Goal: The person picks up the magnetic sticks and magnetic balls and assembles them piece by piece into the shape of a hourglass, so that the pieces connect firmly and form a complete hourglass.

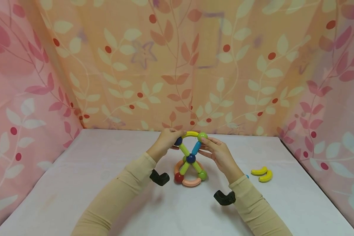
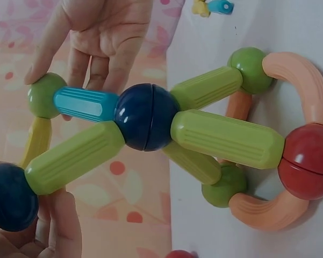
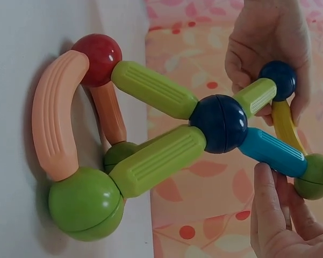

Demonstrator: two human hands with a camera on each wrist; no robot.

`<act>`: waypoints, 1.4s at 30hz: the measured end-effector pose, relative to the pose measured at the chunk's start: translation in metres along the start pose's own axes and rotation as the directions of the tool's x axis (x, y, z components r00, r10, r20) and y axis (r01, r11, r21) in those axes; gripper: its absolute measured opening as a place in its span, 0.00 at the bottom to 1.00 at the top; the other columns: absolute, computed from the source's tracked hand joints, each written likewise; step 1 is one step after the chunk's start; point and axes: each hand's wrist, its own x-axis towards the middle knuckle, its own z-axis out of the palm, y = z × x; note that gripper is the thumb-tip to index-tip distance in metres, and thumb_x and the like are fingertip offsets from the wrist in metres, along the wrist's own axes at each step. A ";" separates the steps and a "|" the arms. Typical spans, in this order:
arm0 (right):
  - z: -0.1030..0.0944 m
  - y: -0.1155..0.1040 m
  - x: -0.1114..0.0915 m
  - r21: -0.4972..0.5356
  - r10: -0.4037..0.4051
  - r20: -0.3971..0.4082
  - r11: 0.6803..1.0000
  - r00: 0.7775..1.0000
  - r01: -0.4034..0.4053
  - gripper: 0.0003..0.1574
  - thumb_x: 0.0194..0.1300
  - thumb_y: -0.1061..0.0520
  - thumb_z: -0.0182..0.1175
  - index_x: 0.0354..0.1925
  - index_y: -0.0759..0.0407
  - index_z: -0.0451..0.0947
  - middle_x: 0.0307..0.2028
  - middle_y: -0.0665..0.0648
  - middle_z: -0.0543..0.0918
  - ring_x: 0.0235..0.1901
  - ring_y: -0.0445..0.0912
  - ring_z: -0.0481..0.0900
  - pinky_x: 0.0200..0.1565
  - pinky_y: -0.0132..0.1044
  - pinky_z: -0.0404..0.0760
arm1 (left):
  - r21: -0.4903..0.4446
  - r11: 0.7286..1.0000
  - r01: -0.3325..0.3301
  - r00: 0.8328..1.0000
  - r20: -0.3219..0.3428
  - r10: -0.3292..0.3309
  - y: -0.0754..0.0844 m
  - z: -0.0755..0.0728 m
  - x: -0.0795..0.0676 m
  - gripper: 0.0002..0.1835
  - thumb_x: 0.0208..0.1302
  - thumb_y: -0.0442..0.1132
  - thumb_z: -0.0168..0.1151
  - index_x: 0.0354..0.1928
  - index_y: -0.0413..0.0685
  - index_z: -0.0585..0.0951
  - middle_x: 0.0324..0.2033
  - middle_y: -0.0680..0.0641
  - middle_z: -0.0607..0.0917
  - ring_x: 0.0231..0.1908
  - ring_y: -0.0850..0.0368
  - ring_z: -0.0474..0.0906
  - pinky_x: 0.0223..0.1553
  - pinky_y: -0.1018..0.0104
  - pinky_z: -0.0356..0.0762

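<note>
A standing model of magnetic balls and rods has a dark blue ball (image 1: 190, 158) at its middle. Below it, light green rods (image 2: 228, 138) slope down to a base ring of curved orange rods (image 3: 55, 115), a red ball (image 1: 179, 178) and green balls (image 3: 86, 204). My left hand (image 1: 165, 141) grips the upper-left dark blue ball (image 2: 12, 197), which tops a light green rod. My right hand (image 1: 221, 154) holds the upper-right green ball (image 1: 202, 137), fingers along the blue rod (image 3: 274, 152). A curved yellow rod (image 1: 191, 134) bridges the two upper balls.
Two curved yellow rods (image 1: 265, 177) lie on the white table (image 1: 298, 203) at the right. A small blue piece (image 1: 247, 176) shows beside my right wrist. Black wrist mounts (image 1: 225, 198) hang under both forearms. Patterned curtains (image 1: 177, 65) enclose the back and sides.
</note>
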 end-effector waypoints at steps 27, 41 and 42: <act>-0.078 -0.006 -0.032 -0.441 0.043 0.057 0.897 0.997 -0.014 0.38 0.66 0.44 0.65 0.64 0.66 0.71 0.62 0.62 0.78 0.56 0.42 0.81 0.60 0.38 0.79 | -0.307 0.941 -0.143 0.969 0.152 0.197 -0.039 0.002 -0.008 0.31 0.65 0.29 0.59 0.70 0.50 0.67 0.65 0.38 0.74 0.59 0.40 0.79 0.55 0.47 0.81; -0.151 0.017 -0.053 -0.699 0.214 -0.006 0.698 0.977 -0.157 0.38 0.64 0.43 0.66 0.64 0.62 0.73 0.62 0.62 0.79 0.63 0.55 0.72 0.56 0.42 0.75 | -0.302 0.941 -0.151 0.968 0.148 0.203 -0.042 0.002 -0.009 0.33 0.64 0.27 0.61 0.70 0.50 0.67 0.65 0.39 0.74 0.57 0.46 0.81 0.54 0.53 0.83; -0.152 0.017 -0.053 -0.697 0.214 -0.004 0.700 0.977 -0.156 0.37 0.64 0.43 0.66 0.64 0.62 0.73 0.61 0.62 0.79 0.62 0.54 0.72 0.54 0.38 0.74 | -0.306 0.939 -0.159 0.966 0.148 0.212 -0.042 0.002 -0.009 0.33 0.64 0.27 0.61 0.70 0.50 0.67 0.65 0.38 0.74 0.56 0.45 0.81 0.54 0.52 0.83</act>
